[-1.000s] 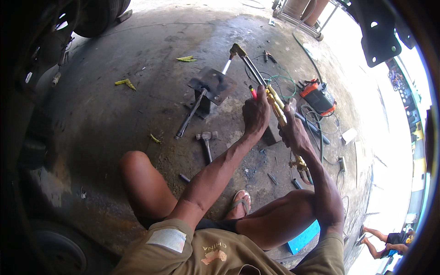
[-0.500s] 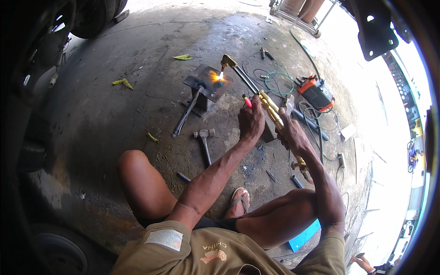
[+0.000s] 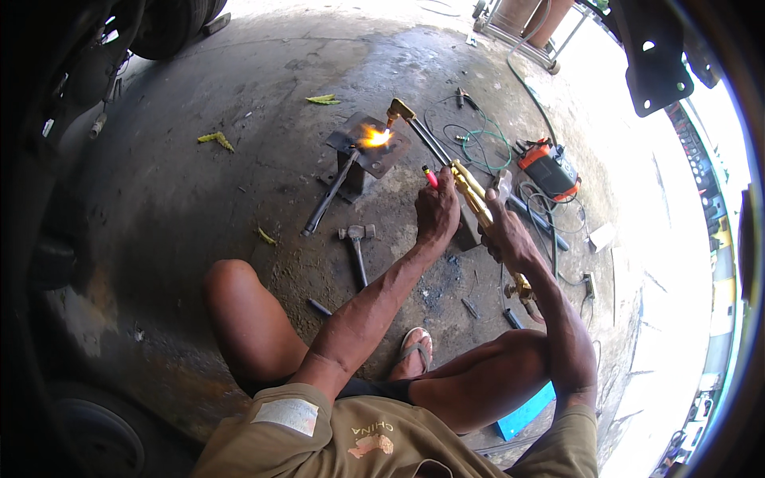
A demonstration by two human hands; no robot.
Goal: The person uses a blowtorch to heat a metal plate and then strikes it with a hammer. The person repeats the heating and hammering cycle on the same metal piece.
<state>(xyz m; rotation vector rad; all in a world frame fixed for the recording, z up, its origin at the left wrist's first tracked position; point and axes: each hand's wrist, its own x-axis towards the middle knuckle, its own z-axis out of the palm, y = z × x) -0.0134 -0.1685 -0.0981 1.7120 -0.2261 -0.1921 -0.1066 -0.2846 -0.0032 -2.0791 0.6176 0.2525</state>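
A brass cutting torch (image 3: 429, 139) slants from my hands toward a dark steel plate (image 3: 388, 162). My left hand (image 3: 437, 213) is closed round the front of its handle, with a red-and-yellow stick-like thing (image 3: 430, 177) poking up beside the thumb. Farther back, my right hand (image 3: 512, 237) grips the handle, its thumb near the torch lever. A bright orange flame (image 3: 374, 138) spreads over the plate below the torch tip and hides part of the surface. The plate rests on a dark metal block (image 3: 357, 183), and a metal pipe (image 3: 328, 197) leans from its near-left side.
A hammer (image 3: 357, 233) lies on the concrete left of my forearm. To the right stand an orange-and-black machine (image 3: 550, 170), cables and a hose (image 3: 530, 95). Gas cylinders (image 3: 542, 22) stand on a trolley at the back. Vehicle wheels (image 3: 163, 32) are at far left.
The flame at the plate has grown wider and more orange, spreading leftward. My view has shifted slightly; both hands keep their hold on the torch.
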